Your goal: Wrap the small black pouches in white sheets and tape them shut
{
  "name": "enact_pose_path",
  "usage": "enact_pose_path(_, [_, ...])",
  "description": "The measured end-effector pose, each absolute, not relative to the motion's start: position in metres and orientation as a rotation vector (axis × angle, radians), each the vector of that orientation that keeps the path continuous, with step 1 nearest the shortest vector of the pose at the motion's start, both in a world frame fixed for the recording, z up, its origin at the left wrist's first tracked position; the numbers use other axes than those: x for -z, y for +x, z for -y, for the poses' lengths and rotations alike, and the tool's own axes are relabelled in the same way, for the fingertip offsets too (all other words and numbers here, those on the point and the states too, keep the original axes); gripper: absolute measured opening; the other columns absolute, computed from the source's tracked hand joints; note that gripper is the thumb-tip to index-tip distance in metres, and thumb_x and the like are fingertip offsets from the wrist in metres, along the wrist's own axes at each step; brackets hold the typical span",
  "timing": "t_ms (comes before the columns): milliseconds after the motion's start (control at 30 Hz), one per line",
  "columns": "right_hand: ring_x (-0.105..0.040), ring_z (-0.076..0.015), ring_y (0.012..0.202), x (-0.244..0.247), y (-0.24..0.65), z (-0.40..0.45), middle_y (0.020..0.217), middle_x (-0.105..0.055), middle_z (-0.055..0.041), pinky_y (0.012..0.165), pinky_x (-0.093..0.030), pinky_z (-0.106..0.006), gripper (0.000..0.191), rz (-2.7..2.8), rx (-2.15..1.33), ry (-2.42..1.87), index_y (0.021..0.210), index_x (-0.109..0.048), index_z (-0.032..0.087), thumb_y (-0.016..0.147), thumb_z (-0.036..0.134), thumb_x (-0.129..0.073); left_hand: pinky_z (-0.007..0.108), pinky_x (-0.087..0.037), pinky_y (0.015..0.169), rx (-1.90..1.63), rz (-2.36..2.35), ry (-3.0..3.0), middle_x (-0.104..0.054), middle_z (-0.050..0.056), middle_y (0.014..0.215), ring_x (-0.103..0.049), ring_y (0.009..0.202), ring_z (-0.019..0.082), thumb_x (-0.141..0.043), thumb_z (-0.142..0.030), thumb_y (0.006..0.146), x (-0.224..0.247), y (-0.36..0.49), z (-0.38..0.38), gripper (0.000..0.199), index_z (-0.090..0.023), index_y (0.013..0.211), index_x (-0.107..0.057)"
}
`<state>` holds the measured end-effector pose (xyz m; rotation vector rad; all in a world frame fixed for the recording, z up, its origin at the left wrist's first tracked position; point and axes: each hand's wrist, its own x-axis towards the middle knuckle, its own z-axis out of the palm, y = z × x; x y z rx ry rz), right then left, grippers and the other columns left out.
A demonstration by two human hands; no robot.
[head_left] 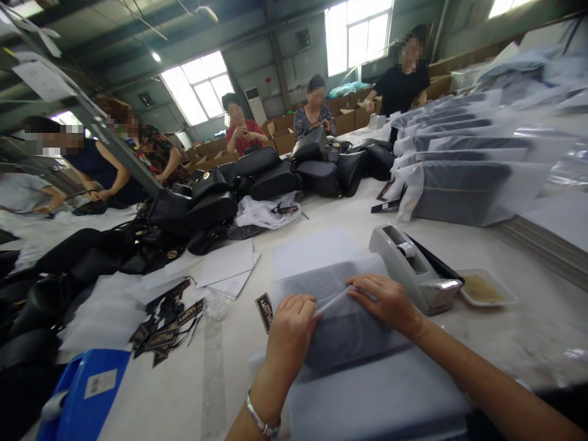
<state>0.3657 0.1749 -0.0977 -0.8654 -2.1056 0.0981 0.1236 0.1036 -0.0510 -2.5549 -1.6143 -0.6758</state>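
Note:
A dark handbag [351, 337] lies in front of me, covered by translucent white wrapping paper [328, 278]. My left hand [294, 321] closes its fingers on the paper's edge at the left. On the other side, my right hand [386, 303] pinches the same edge between thumb and fingers. The paper is drawn across the bag between both hands. More sheets of wrapping paper [367, 398] lie beneath and nearer to me. A black hang tag [264, 311] with gold lettering sits just left of the bag. Behind my right hand stands a grey tape dispenser [408, 263].
Several hang tags [165, 331] lie left, near a blue tape dispenser [92, 392]. Black handbags [275, 174] are piled along the table. Wrapped bags [463, 190] stand in a row at right, behind a shallow tray [487, 288]. Several co-workers are across the table.

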Motion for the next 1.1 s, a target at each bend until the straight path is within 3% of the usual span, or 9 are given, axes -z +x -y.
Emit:
enact_pose_path(200, [-0.069, -0.0230, 0.097, 0.102, 0.366, -0.175, 0.104, -0.074, -0.0049, 0.090, -0.055, -0.038, 0.017, 2.138, -0.290, -0.961, 0.105, -0.068, 0.026, 0.096, 0.032, -0.055, 0.037, -0.051, 0.093, 0.672, 1.454, -2.538, -0.073, 0.003, 0.093, -0.068, 0.088, 0.018, -0.052, -0.025, 0.098, 0.054, 0.119, -0.103, 0.011, -0.019, 0.096, -0.062])
enact_pose_path(367, [-0.069, -0.0221, 0.090, 0.101, 0.366, -0.178, 0.098, -0.075, -0.0041, 0.086, -0.054, -0.036, 0.014, 2.124, -0.276, -0.966, 0.100, -0.069, 0.026, 0.095, 0.032, -0.058, 0.031, -0.051, 0.074, 0.722, 1.557, -2.443, -0.067, 0.000, 0.071, -0.065, 0.069, 0.017, -0.050, -0.032, 0.099, 0.057, 0.119, -0.102, 0.021, -0.021, 0.084, -0.060])
enact_pose_path(500, [-0.068, -0.0219, 0.085, 0.099, 0.363, -0.179, 0.090, -0.073, -0.0043, 0.081, -0.052, -0.034, 0.012, 2.141, -0.272, -0.974, 0.094, -0.068, 0.025, 0.095, 0.032, -0.057, 0.030, -0.048, 0.068, 0.714, 1.754, -2.331, -0.069, -0.001, 0.079, -0.065, 0.073, 0.018, -0.058, -0.031, 0.095, 0.058, 0.122, -0.104, 0.010, -0.023, 0.092, -0.061])
enact_pose_path(633, [-0.066, -0.0207, 0.082, 0.100, 0.359, -0.179, 0.086, -0.071, -0.0041, 0.077, -0.051, -0.033, 0.013, 2.137, -0.250, -0.995, 0.090, -0.064, 0.023, 0.096, 0.033, -0.057, 0.031, -0.049, 0.072, 0.680, 1.917, -2.255, -0.070, -0.001, 0.085, -0.066, 0.078, 0.020, -0.067, -0.028, 0.089, 0.060, 0.124, -0.107, 0.016, -0.024, 0.103, -0.061])
enact_pose_path(800, [-0.064, -0.0205, 0.081, 0.100, 0.357, -0.182, 0.084, -0.069, -0.0041, 0.077, -0.050, -0.032, 0.016, 2.126, -0.266, -1.059, 0.087, -0.062, 0.024, 0.095, 0.036, -0.057, 0.037, -0.051, 0.083, 0.625, 1.901, -2.166, -0.070, 0.002, 0.088, -0.065, 0.081, 0.022, -0.065, -0.032, 0.090, 0.059, 0.120, -0.113, 0.027, -0.021, 0.114, -0.061])
enact_pose_path(1000, [-0.064, -0.0200, 0.080, 0.098, 0.356, -0.184, 0.084, -0.068, -0.0029, 0.076, -0.050, -0.031, 0.016, 2.116, -0.304, -1.090, 0.086, -0.061, 0.024, 0.095, 0.038, -0.058, 0.052, -0.037, 0.110, 0.660, 1.791, -2.053, -0.071, 0.006, 0.105, -0.064, 0.102, 0.024, -0.058, -0.017, 0.093, 0.046, 0.123, -0.114, 0.032, -0.020, 0.125, -0.060])
enact_pose_path(1100, [-0.064, -0.0197, 0.079, 0.098, 0.356, -0.183, 0.083, -0.068, -0.0026, 0.075, -0.049, -0.031, 0.016, 2.115, -0.305, -1.102, 0.086, -0.062, 0.024, 0.094, 0.037, -0.058, 0.049, -0.038, 0.111, 0.760, 1.640, -2.100, -0.069, 0.007, 0.117, -0.062, 0.112, 0.024, -0.052, -0.013, 0.095, 0.052, 0.141, -0.101, 0.030, -0.021, 0.123, -0.062])
